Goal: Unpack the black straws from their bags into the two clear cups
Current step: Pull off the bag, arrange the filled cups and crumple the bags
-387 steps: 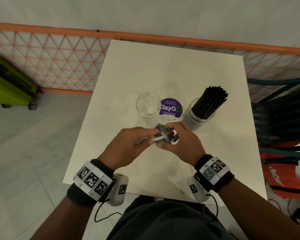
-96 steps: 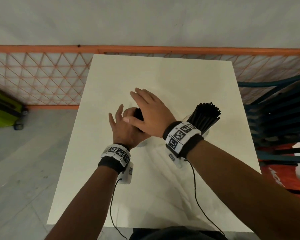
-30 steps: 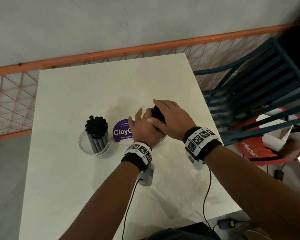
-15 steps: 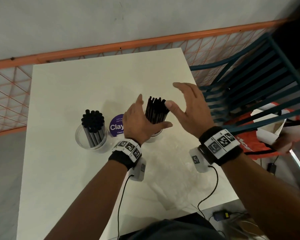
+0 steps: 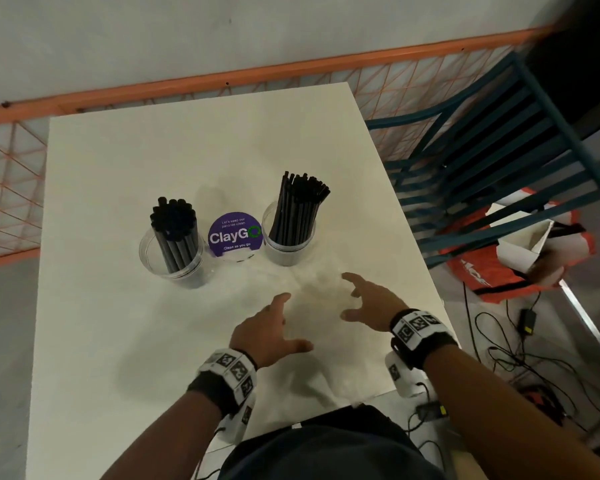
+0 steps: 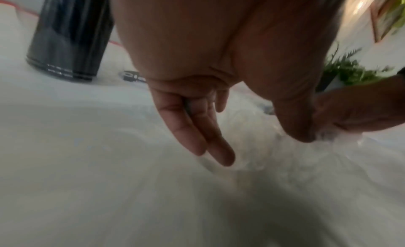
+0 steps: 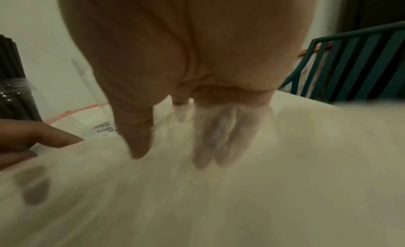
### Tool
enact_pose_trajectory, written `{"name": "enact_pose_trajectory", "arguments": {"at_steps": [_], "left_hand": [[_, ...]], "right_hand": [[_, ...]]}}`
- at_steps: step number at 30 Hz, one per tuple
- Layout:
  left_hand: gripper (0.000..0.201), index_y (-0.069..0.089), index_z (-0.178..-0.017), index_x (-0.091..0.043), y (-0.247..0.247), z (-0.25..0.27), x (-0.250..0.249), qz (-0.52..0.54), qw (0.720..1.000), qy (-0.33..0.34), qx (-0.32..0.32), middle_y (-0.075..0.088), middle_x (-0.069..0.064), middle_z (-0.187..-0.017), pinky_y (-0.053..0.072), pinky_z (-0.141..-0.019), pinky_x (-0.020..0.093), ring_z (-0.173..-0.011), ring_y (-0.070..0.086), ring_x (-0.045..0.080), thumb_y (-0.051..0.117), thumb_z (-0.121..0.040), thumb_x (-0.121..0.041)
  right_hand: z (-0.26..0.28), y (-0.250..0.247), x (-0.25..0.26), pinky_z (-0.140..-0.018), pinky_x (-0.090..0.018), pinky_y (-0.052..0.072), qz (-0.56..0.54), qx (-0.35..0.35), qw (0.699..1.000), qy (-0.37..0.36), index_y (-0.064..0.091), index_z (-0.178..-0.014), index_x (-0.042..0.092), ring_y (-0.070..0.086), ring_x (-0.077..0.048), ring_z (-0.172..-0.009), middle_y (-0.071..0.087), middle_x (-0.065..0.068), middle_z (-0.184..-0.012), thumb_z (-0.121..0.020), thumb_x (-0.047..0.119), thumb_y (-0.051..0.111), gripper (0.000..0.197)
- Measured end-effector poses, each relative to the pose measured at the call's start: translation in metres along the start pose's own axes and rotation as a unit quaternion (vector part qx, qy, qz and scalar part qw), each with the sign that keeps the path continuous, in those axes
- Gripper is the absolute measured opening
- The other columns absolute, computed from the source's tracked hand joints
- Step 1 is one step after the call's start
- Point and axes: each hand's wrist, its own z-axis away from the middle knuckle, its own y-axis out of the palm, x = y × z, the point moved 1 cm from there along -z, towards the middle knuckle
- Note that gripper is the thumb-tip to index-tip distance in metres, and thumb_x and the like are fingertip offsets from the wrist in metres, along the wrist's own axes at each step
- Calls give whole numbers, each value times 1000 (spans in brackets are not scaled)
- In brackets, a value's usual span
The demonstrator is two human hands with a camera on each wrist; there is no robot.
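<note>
Neither hand is gripping anything firmly: the left hand and the right hand are both hovering spread and relaxed over the crumpled clear plastic bags lying on the near side of the white table, on the person's side of the purple ClayGo sticker. In the left wrist view the left fingers are hanging straight, their tips close to the film, while the right hand's fingertips seem to be touching or nipping a fold of it; the blur is keeping me from telling whether that is a real pinch.

The black straws are standing in the clear cup just right of the sticker, fanning and leaning slightly, and a tighter bundle of black straws is filling the clear cup just left of it. No straw is showing inside the film, so the unpacking is probably finished or close to it.

As for handling, the bags are looking very light, limp and slippery, likely to slide on the smooth top, so gathering them by bunching the film from both sides should be surer than pinching one edge. The straws are light, thin and fairly stiff; taking them as a bundle around the middle would be keeping them together. The cups are light and top-heavy with straws, so a knock could be tipping them.
</note>
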Motion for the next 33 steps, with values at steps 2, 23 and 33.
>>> {"name": "enact_pose_trajectory", "arguments": {"at_steps": [2,23,33], "left_hand": [[78,38,-138,-35,11,-5,0,-30,999,-1,-14,64,-4,-123,50,-87,36,-108,65,22,67,-74,-68],[28,53,-96,-32,-31,66,-20,34,934,240,-263,62,-12,-93,56,-65,38,-76,63,9,76,-80,-37],[98,12,-154,-39,3,98,-82,215,902,374,27,34,-19,-156,42,-108,29,-138,44,2,76,-80,-44]], "right_hand": [[-3,10,-4,-98,-36,44,-14,-37,999,-8,31,-147,38,60,-28,-118,62,-4,-132,-92,29,62,64],[115,40,62,-72,-45,55,-181,-17,979,-87,44,-123,20,66,-37,-89,66,-13,-111,-86,11,61,41],[153,-6,43,-71,-31,54,-295,-201,926,-120,60,-102,13,60,-15,-82,65,2,-98,-74,8,74,32]]}}
